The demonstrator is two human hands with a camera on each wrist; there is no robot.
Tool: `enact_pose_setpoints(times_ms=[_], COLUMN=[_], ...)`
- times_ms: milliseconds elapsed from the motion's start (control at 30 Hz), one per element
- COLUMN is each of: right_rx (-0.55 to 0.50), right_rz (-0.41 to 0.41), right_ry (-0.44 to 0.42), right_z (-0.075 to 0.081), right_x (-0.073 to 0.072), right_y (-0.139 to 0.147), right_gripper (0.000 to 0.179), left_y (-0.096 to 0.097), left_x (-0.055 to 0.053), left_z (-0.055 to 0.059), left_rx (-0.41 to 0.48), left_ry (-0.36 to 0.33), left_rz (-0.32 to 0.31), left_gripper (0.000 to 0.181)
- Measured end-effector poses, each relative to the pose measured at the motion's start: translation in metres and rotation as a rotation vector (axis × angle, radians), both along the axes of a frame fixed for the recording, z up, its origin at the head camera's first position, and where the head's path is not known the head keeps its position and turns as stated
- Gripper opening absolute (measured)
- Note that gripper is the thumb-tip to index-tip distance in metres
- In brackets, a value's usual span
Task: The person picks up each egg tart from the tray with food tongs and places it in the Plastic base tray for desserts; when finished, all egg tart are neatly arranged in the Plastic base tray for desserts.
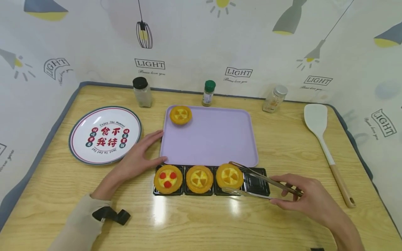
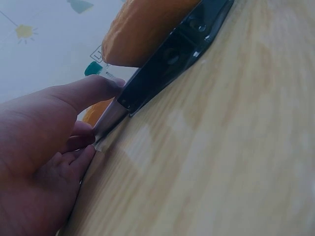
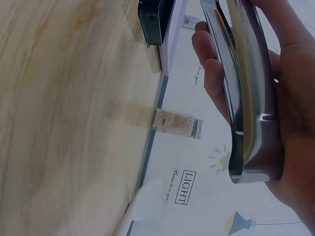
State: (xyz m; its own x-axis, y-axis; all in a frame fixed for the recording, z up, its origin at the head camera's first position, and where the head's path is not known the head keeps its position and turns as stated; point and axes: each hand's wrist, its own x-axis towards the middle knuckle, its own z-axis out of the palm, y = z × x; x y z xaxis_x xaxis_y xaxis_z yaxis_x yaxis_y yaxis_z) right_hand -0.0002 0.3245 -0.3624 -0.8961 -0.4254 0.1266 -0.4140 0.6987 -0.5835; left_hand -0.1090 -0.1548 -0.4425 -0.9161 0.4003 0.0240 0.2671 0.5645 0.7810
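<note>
Metal tongs (image 1: 263,177) straddle a tart (image 1: 230,176) just off the near edge of a purple tray (image 1: 220,139).
The right hand (image 1: 311,196) holds the tongs, their arms parted around this third tart from the left in a row of black boxes (image 1: 258,184) on the desk (image 1: 194,223); whether the tips touch it I cannot tell. The left hand (image 1: 136,159), thumb and fingers spread wide, touches the purple tray's left edge.

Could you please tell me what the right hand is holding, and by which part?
The right hand holds the long, silvery metal tongs by the rear part of their two arms, toward the joined end.
</note>
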Motion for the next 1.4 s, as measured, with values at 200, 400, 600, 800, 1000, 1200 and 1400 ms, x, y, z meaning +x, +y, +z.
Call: enact_pose_setpoints(times_ms=[200, 400, 600, 800, 1000, 1200, 1400], right_rx=[0.000, 0.007, 0.010, -0.033, -0.033, -0.058, -0.066], right_rz=[0.016, 0.008, -0.014, -0.034, -0.049, -0.034, -0.029], right_ry=[0.022, -0.021, -0.058, -0.030, 0.040, 0.029, 0.053], right_z=[0.000, 0.002, 0.008, 0.014, 0.024, 0.035, 0.034], right_x=[-0.002, -0.004, -0.005, -0.004, -0.015, -0.040, -0.070], right_y=[0.000, 0.000, 0.000, 0.004, -0.003, -0.026, -0.058], right_gripper=[0.049, 0.049, 0.053, 0.058, 0.062, 0.059, 0.055], left_y=[-0.001, -0.002, -0.003, -0.004, -0.004, -0.003, 0.000], left_x=[-0.002, -0.003, -0.004, -0.004, -0.003, 0.000, 0.001], left_z=[0.003, 0.005, 0.004, 0.003, 0.002, 0.000, -0.004], left_rx=[0.002, 0.008, 0.015, 0.032, 0.033, 0.028, 0.024], left_ry=[0.010, 0.010, 0.030, 0.020, 0.016, 0.009, 0.019], left_rz=[0.006, 0.011, 0.012, 0.012, 0.012, 0.007, 0.003], left_gripper=[0.082, 0.082, 0.083, 0.083, 0.084, 0.083, 0.083])
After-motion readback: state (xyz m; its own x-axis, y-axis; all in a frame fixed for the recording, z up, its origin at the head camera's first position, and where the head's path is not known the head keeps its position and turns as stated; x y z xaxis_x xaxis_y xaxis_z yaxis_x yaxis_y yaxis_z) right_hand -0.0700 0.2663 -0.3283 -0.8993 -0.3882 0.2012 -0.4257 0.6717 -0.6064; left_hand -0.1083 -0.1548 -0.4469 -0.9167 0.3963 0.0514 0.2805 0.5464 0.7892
